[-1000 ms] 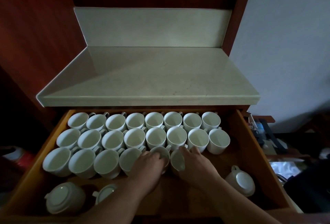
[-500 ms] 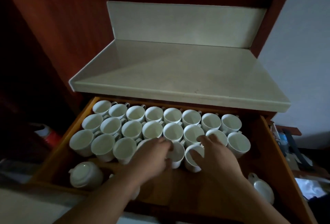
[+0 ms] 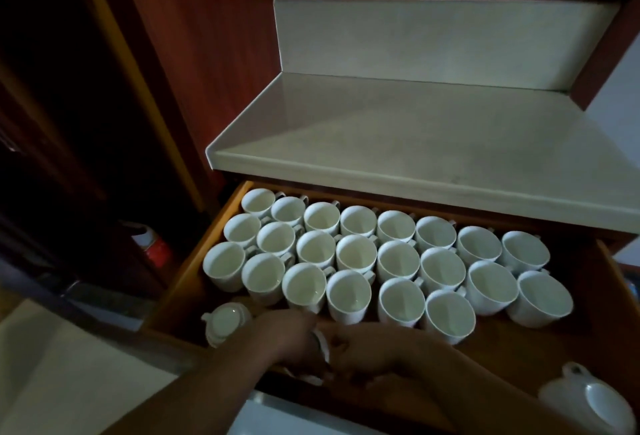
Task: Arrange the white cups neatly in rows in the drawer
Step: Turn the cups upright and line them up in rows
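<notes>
Three rows of white cups (image 3: 356, 254) stand mouth up in the open wooden drawer (image 3: 526, 355), filling its back part. The front row stops partway; its last cup (image 3: 450, 317) is near the middle. Both hands meet at the drawer's front, left of centre. My left hand (image 3: 287, 334) and my right hand (image 3: 360, 355) curl around a white piece of crockery (image 3: 321, 344). Only slivers of it show between the fingers, so I cannot tell its shape.
A white lidded pot (image 3: 227, 322) sits in the drawer's front left corner. Another white pot (image 3: 585, 400) lies at the front right. A pale stone countertop (image 3: 415, 136) overhangs the drawer's back. A red and white bottle (image 3: 152, 244) stands on the floor to the left.
Both hands have pulled back from the front row of cups to the drawer's front and closed around a white piece there. The camera has swung left and down.
</notes>
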The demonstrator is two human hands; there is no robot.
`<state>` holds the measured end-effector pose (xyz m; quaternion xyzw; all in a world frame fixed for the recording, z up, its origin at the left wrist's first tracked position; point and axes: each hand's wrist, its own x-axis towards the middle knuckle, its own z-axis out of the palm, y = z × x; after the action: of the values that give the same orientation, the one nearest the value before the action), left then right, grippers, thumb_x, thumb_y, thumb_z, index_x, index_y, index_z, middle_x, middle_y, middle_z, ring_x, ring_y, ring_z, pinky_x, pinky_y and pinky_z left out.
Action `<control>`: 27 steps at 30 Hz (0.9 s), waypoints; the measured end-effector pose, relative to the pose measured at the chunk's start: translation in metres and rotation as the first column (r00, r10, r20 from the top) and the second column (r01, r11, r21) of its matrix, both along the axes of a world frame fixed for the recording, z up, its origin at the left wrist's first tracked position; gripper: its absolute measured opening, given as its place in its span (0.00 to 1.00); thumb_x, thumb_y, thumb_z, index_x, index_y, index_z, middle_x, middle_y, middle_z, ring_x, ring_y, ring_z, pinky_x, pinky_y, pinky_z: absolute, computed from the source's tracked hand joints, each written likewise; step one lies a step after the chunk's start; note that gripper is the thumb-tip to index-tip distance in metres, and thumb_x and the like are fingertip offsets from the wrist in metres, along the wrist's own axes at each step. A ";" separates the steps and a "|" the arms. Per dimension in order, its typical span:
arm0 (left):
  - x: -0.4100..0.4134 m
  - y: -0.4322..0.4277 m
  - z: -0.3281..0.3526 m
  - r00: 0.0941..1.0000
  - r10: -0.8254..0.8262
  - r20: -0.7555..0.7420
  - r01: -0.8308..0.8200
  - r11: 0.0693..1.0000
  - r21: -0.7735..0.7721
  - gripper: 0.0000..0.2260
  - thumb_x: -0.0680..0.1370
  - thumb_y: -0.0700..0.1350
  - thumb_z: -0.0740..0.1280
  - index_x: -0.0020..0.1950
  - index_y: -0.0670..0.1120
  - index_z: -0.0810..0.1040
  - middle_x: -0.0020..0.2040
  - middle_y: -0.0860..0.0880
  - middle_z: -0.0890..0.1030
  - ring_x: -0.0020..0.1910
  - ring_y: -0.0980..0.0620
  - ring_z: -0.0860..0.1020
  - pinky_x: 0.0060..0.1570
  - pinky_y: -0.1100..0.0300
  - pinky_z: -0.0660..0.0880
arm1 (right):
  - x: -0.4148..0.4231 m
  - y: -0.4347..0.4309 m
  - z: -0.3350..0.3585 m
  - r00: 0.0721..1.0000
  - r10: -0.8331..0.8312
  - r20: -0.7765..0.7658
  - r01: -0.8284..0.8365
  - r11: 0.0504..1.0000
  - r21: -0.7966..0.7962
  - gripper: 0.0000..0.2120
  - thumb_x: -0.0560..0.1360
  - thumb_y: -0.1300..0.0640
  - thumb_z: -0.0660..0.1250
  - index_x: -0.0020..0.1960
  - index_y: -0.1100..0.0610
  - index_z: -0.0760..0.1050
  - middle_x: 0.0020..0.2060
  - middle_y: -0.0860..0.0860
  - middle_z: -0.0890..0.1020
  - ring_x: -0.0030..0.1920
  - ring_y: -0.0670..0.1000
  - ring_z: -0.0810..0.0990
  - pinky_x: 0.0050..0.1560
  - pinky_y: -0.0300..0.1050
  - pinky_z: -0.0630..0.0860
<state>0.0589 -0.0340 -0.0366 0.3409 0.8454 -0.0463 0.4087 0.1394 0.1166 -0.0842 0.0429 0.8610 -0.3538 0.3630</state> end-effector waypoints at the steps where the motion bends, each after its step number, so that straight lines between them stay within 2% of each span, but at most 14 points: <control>1: 0.001 0.001 -0.004 0.999 -0.037 -0.013 0.036 0.999 -0.022 0.19 0.73 0.62 0.73 0.59 0.53 0.83 0.57 0.51 0.84 0.55 0.50 0.82 0.60 0.52 0.78 | 0.001 0.000 0.001 0.998 -0.055 0.019 0.056 0.997 -0.055 0.27 0.76 0.57 0.69 0.71 0.40 0.70 0.46 0.46 0.80 0.45 0.50 0.82 0.43 0.45 0.78; 3: 0.001 -0.002 -0.007 0.997 -0.031 -0.077 0.030 0.999 -0.011 0.20 0.71 0.61 0.72 0.57 0.51 0.82 0.55 0.51 0.84 0.54 0.49 0.83 0.58 0.53 0.80 | 0.003 0.000 0.007 0.994 -0.110 0.016 0.111 0.988 -0.103 0.19 0.77 0.57 0.69 0.65 0.41 0.75 0.40 0.43 0.79 0.39 0.44 0.79 0.40 0.39 0.76; 5: -0.002 -0.009 -0.004 0.993 0.013 -0.121 -0.007 0.999 0.053 0.21 0.67 0.61 0.73 0.54 0.51 0.81 0.51 0.51 0.84 0.50 0.51 0.83 0.54 0.53 0.81 | 0.006 0.003 0.018 0.993 -0.116 -0.006 0.115 0.990 -0.079 0.07 0.78 0.56 0.67 0.52 0.45 0.78 0.41 0.43 0.80 0.40 0.43 0.78 0.41 0.37 0.74; 6: -0.004 -0.013 0.002 0.993 0.040 -0.110 -0.030 0.995 0.098 0.21 0.66 0.61 0.73 0.54 0.51 0.80 0.49 0.52 0.84 0.48 0.52 0.83 0.52 0.53 0.81 | 0.008 0.006 0.024 0.992 -0.125 -0.017 0.124 0.989 -0.075 0.05 0.78 0.55 0.67 0.48 0.45 0.78 0.41 0.44 0.80 0.42 0.45 0.79 0.42 0.37 0.75; 8: -0.012 -0.021 0.018 0.995 0.088 -0.050 -0.076 0.977 0.201 0.21 0.65 0.62 0.74 0.53 0.53 0.79 0.46 0.52 0.84 0.45 0.52 0.82 0.48 0.55 0.80 | 0.015 0.016 0.037 0.978 -0.199 -0.055 0.193 0.977 -0.092 0.04 0.78 0.54 0.67 0.49 0.46 0.79 0.42 0.45 0.82 0.43 0.48 0.81 0.44 0.40 0.77; 10: -0.022 -0.027 0.040 0.989 0.122 0.084 -0.142 0.940 0.309 0.20 0.66 0.62 0.76 0.53 0.56 0.79 0.44 0.51 0.84 0.43 0.52 0.83 0.43 0.57 0.79 | 0.023 0.028 0.052 0.923 -0.376 -0.078 0.362 0.920 -0.149 0.08 0.78 0.49 0.68 0.55 0.48 0.81 0.44 0.48 0.84 0.43 0.51 0.84 0.46 0.45 0.80; 13: -0.038 -0.020 0.065 0.910 0.151 0.386 -0.335 0.817 0.469 0.20 0.68 0.56 0.81 0.57 0.62 0.79 0.50 0.54 0.85 0.46 0.59 0.84 0.45 0.62 0.82 | 0.035 0.038 0.079 0.791 -0.604 -0.098 0.563 0.781 -0.272 0.13 0.80 0.43 0.65 0.57 0.51 0.80 0.48 0.49 0.85 0.44 0.48 0.85 0.43 0.43 0.81; 15: -0.040 -0.003 0.068 0.779 0.141 0.611 -0.532 0.663 0.527 0.24 0.64 0.53 0.83 0.58 0.60 0.82 0.54 0.51 0.86 0.51 0.54 0.85 0.51 0.52 0.84 | 0.044 0.039 0.098 0.695 -0.712 -0.098 0.633 0.670 -0.388 0.15 0.82 0.40 0.63 0.57 0.50 0.78 0.50 0.54 0.85 0.44 0.53 0.86 0.40 0.46 0.79; 18: -0.025 0.029 0.064 0.582 0.048 0.812 -0.726 0.480 0.493 0.27 0.63 0.47 0.81 0.62 0.52 0.83 0.58 0.41 0.84 0.54 0.44 0.85 0.49 0.51 0.82 | 0.055 0.041 0.122 0.393 -0.918 0.054 0.740 0.280 -0.611 0.19 0.79 0.40 0.66 0.60 0.53 0.80 0.53 0.61 0.84 0.50 0.65 0.86 0.46 0.59 0.83; 20: -0.011 0.049 0.062 0.538 -0.028 0.842 -0.748 0.444 0.493 0.25 0.65 0.43 0.80 0.62 0.52 0.83 0.58 0.40 0.84 0.56 0.42 0.84 0.50 0.51 0.82 | 0.060 0.049 0.129 0.238 -0.971 0.013 0.735 0.172 -0.656 0.17 0.78 0.42 0.69 0.58 0.53 0.82 0.55 0.61 0.83 0.50 0.64 0.87 0.49 0.65 0.84; 22: -0.001 0.068 0.060 0.561 -0.069 0.825 -0.724 0.443 0.529 0.24 0.67 0.41 0.78 0.61 0.55 0.83 0.58 0.42 0.83 0.56 0.42 0.84 0.52 0.49 0.82 | 0.067 0.058 0.135 0.174 -0.983 -0.061 0.739 0.171 -0.652 0.12 0.77 0.44 0.71 0.54 0.51 0.84 0.54 0.59 0.83 0.50 0.62 0.86 0.50 0.65 0.83; 24: 0.007 0.085 0.062 0.671 -0.092 0.736 -0.607 0.502 0.616 0.26 0.70 0.41 0.79 0.65 0.57 0.79 0.59 0.44 0.82 0.55 0.46 0.84 0.52 0.52 0.82 | 0.077 0.072 0.140 0.163 -0.976 -0.146 0.758 0.219 -0.614 0.12 0.76 0.44 0.72 0.51 0.52 0.84 0.53 0.59 0.84 0.50 0.61 0.86 0.47 0.61 0.84; 26: 0.014 0.103 0.063 0.792 -0.111 0.601 -0.436 0.586 0.682 0.27 0.71 0.44 0.80 0.65 0.61 0.76 0.58 0.48 0.83 0.54 0.52 0.84 0.53 0.55 0.81 | 0.089 0.087 0.143 0.211 -0.931 -0.298 0.806 0.338 -0.486 0.16 0.74 0.41 0.73 0.50 0.53 0.84 0.48 0.58 0.85 0.45 0.58 0.87 0.40 0.55 0.83; 27: 0.019 0.113 0.065 0.830 -0.113 0.546 -0.374 0.614 0.695 0.27 0.70 0.47 0.81 0.64 0.62 0.75 0.57 0.50 0.84 0.54 0.53 0.84 0.56 0.53 0.82 | 0.095 0.094 0.145 0.258 -0.891 -0.374 0.832 0.402 -0.382 0.17 0.73 0.39 0.73 0.49 0.53 0.84 0.44 0.56 0.86 0.40 0.55 0.87 0.35 0.51 0.83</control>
<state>0.0783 0.0786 0.0280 0.4159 0.6523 0.4533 0.4427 0.2343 0.2104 0.0606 0.3865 0.7382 -0.5353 -0.1383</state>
